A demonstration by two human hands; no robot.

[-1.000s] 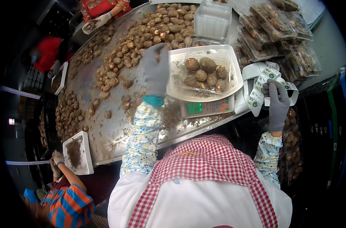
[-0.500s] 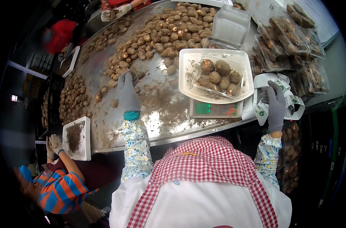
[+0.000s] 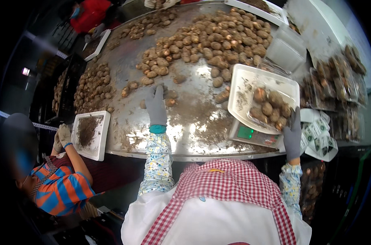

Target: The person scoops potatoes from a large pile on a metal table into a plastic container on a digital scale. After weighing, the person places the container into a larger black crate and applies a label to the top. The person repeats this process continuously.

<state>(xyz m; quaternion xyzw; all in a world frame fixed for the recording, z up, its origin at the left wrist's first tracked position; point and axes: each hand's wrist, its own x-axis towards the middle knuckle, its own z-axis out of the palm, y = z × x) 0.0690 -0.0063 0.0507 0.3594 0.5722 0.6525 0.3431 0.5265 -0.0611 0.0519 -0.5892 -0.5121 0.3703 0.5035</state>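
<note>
My left hand (image 3: pixel 156 107), in a grey glove, reaches over the metal table with its fingers stretched out. A few brown taro corms (image 3: pixel 170 102) lie right beside its fingertips. On the right, a white tray (image 3: pixel 239 106) sits on a digital scale (image 3: pixel 245 132) with a lit green display. In the tray is a clear plastic box holding several taro corms (image 3: pixel 267 108). My gloved right hand (image 3: pixel 292 138) is at the tray's near right corner, its thumb and fingers round the end of the box; the exact contact is partly hidden.
A large heap of taro corms (image 3: pixel 218 38) covers the far table. Stacked empty clear boxes (image 3: pixel 286 49) stand behind the tray, filled boxes (image 3: pixel 340 81) at right. A label strip (image 3: pixel 319 136) hangs beside my right hand. A co-worker (image 3: pixel 65 185) sits left by a dirt-filled white tray (image 3: pixel 103 141).
My right hand has moved from the label strip to the end of the box in the tray. The whole view has shifted; my left hand now lies beside a few corms, its fingers stretched.
</note>
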